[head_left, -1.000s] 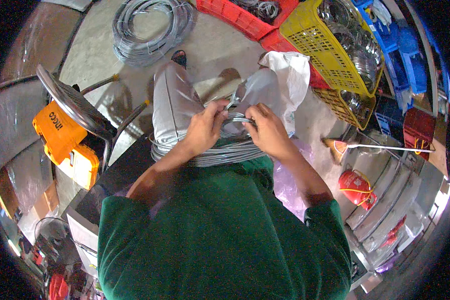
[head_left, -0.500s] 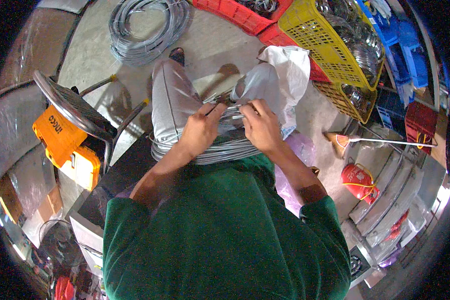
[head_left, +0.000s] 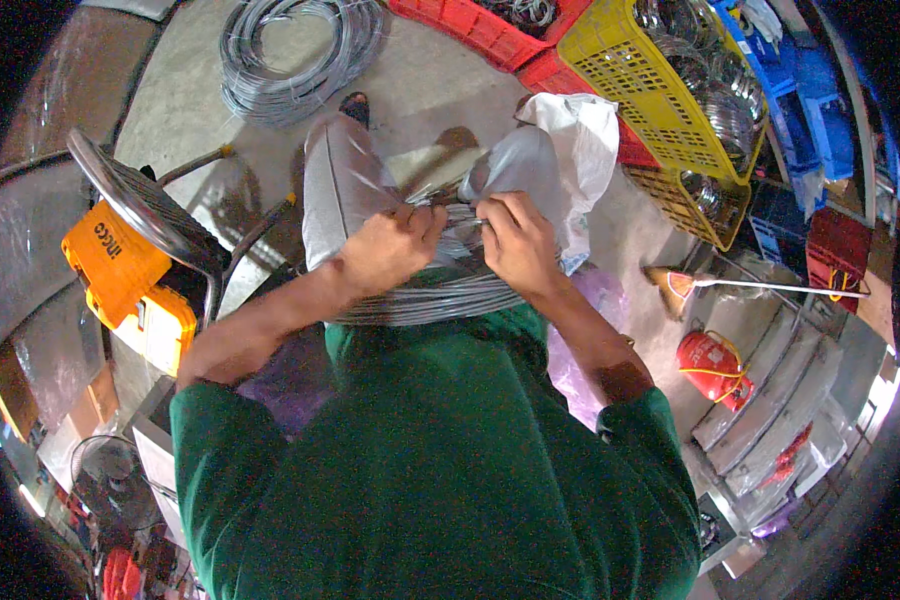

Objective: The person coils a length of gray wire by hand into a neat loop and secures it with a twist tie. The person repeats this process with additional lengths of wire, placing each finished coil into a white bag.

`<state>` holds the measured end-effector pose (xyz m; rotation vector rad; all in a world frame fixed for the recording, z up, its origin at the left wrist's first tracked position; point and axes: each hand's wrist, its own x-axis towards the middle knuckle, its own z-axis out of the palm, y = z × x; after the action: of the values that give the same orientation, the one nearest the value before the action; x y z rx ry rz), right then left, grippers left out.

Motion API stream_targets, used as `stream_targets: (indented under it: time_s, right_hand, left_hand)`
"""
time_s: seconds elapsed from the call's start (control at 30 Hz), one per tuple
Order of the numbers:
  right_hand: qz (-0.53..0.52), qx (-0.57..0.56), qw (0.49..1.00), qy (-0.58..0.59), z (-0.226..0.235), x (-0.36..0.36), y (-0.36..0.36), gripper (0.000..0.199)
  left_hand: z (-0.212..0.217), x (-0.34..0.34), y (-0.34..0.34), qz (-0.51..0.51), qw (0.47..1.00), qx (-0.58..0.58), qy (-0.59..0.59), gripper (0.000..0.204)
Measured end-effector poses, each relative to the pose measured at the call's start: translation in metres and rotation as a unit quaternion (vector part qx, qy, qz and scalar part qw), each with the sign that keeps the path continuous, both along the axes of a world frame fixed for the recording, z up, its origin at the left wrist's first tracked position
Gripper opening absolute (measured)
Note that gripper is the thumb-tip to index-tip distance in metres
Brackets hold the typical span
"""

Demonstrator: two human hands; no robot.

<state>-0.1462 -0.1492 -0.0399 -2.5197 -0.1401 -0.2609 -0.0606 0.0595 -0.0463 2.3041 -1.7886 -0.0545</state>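
A coil of grey metal wire (head_left: 435, 305) rests on my lap, between my legs and the front of my green shirt. My left hand (head_left: 395, 245) is closed, its fingers curled on wire strands at the far side of the coil. Close to it on the right, my right hand (head_left: 518, 240) pinches the same far strands between thumb and fingers. A small gap with several thin wire ends (head_left: 457, 218) shows between the two hands. The exact strands under my fingertips are partly hidden.
A larger wire coil (head_left: 245, 75) lies on the floor ahead. Yellow crates (head_left: 630, 85) of wire coils and a red crate (head_left: 460, 25) stand at the far right. To the left are a metal-framed chair (head_left: 135, 205) and an orange case (head_left: 115, 255); a red extinguisher (head_left: 710, 362) is at right.
My left elbow has swung outward to the left, and the left hand has turned more sideways over the strands. The right hand has barely moved.
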Motion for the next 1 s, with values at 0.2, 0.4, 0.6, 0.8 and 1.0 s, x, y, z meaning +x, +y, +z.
stream_targets:
  time_s: [0.2,0.4,0.6,0.8,1.0]
  right_hand:
    - [0.028,0.006,1.0,-0.006,-0.002,0.0,0.0,0.028]
    - [0.044,0.03,0.998,0.029,0.0,0.005,-0.003,0.029]
    - [0.084,0.032,0.995,0.047,0.006,0.013,-0.008,0.026]
    - [0.141,0.089,0.967,0.192,0.009,0.021,-0.018,0.023]
    - [0.062,0.228,0.941,0.242,0.01,0.043,-0.028,0.023]
  left_hand:
    - [0.006,0.009,-0.003,-0.037,0.998,0.029,-0.049,0.029]
    - [0.001,0.017,-0.01,-0.012,0.996,0.002,0.084,0.025]
    - [-0.006,0.024,-0.011,-0.087,0.996,0.012,-0.001,0.028]
    - [-0.008,0.041,-0.001,-0.168,0.984,-0.004,0.061,0.037]
    - [0.005,0.055,-0.004,-0.114,0.983,0.008,0.142,0.057]
